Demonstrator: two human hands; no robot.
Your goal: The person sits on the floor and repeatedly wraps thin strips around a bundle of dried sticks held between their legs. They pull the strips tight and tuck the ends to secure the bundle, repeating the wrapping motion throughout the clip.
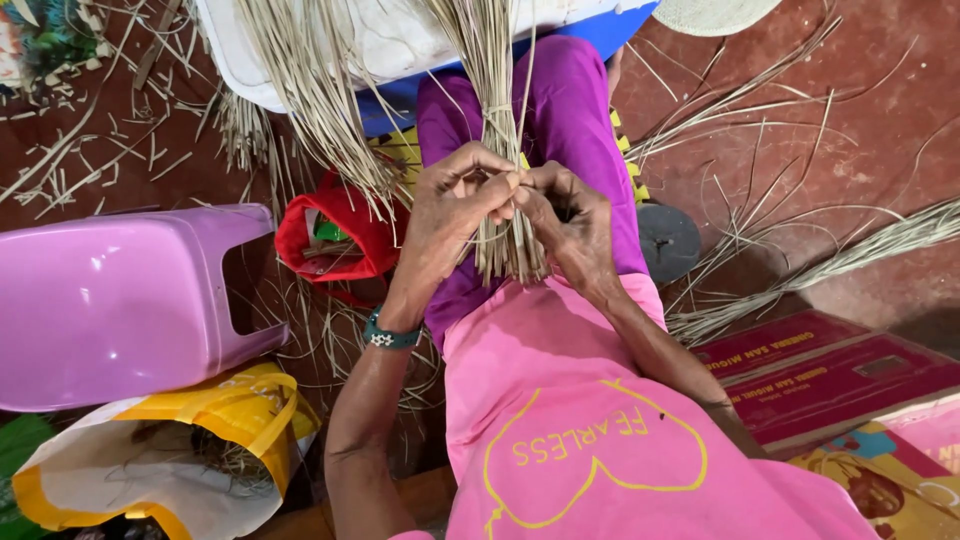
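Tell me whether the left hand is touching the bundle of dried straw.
Touching. The head view shows the left hand with its fingers pressed against the bundle of dried straw, meeting the right hand there with no gap visible.

Pale straw bundle (497, 120), tied, upright over lap.

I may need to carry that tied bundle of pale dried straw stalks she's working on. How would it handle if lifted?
The tied bundle of pale dried straw stalks probably lifts light: the stalks look thin and dry. It likely flexes rather than stays rigid, since the upper ends fan out. The left hand and right hand pinch it near the binding, so loose stalks may slip out.
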